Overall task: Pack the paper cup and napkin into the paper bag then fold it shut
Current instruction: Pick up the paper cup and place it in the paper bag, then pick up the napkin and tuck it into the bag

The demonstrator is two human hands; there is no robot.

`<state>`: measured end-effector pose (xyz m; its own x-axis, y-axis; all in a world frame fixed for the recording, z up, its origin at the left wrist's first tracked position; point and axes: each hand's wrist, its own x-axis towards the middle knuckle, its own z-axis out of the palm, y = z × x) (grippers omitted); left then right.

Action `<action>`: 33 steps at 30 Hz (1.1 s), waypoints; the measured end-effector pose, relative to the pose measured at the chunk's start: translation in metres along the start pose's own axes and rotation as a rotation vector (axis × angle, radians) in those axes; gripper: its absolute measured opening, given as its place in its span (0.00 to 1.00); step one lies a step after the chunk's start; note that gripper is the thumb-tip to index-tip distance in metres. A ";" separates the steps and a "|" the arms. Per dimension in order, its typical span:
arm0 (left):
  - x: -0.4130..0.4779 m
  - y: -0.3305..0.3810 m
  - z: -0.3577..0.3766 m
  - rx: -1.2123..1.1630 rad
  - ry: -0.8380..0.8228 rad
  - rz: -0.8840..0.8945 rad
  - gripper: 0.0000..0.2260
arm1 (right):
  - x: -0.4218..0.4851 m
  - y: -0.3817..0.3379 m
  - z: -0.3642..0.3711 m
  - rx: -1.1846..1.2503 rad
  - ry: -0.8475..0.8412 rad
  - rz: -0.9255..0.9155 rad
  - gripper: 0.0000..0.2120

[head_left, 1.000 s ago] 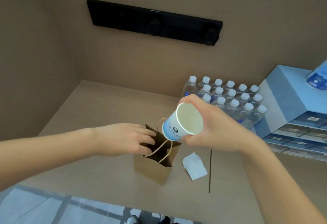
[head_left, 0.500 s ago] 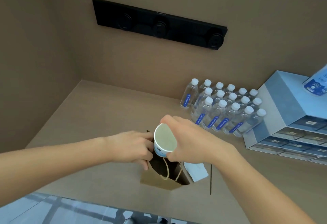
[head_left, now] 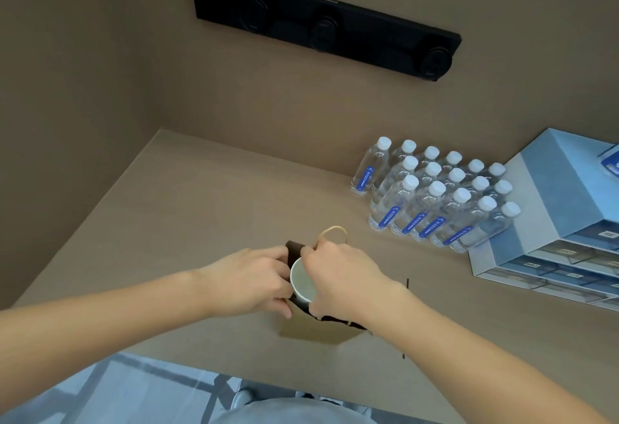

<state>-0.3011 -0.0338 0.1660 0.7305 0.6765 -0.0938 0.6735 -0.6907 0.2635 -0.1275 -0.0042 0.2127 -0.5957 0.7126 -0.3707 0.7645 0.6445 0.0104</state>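
Note:
A small brown paper bag (head_left: 315, 333) stands open on the table near its front edge, with one rope handle (head_left: 333, 232) arching up behind my hands. My left hand (head_left: 251, 281) grips the bag's left rim and holds the mouth apart. My right hand (head_left: 338, 276) holds the white paper cup (head_left: 301, 281) by its rim, upright, with most of the cup down inside the bag's mouth. Only the cup's rim and pale inside show. The napkin is hidden behind my right forearm.
Several water bottles (head_left: 432, 195) stand in rows at the back right. Beside them is a blue stack of drawer boxes (head_left: 549, 222). A black panel (head_left: 321, 21) hangs on the back wall. The table's front edge (head_left: 234, 366) runs just below the bag.
My right hand has turned the cup upright and lowered it from above the bag into its mouth. My left hand has stayed on the bag's rim. The napkin has gone out of sight.

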 end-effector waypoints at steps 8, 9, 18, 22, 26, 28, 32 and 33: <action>0.001 0.005 0.002 0.034 -0.004 0.008 0.17 | 0.039 -0.019 0.041 -0.082 -0.230 0.045 0.09; 0.001 0.006 0.001 0.030 -0.003 0.009 0.17 | 0.047 -0.020 0.050 -0.080 -0.273 0.055 0.10; 0.002 0.010 0.000 0.019 0.024 0.034 0.17 | 0.072 -0.011 0.077 0.073 -0.517 -0.021 0.14; 0.002 0.006 0.001 -0.016 0.029 0.039 0.17 | 0.048 0.005 0.040 0.175 -0.459 -0.073 0.13; -0.002 0.003 -0.003 0.007 0.084 0.082 0.16 | -0.023 0.074 -0.019 0.855 -0.222 -0.096 0.11; -0.002 0.004 -0.006 0.060 0.117 0.098 0.15 | -0.049 0.120 -0.015 1.199 -0.123 0.003 0.10; 0.000 0.008 -0.011 0.060 0.086 0.115 0.14 | -0.027 0.155 0.092 1.043 -0.105 0.456 0.16; 0.001 0.009 -0.011 0.069 0.077 0.117 0.14 | -0.016 0.149 0.124 0.956 -0.153 0.510 0.21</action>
<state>-0.2961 -0.0363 0.1791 0.7952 0.6063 0.0080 0.5927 -0.7799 0.2012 0.0270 0.0460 0.1052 -0.1682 0.7499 -0.6398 0.8274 -0.2455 -0.5052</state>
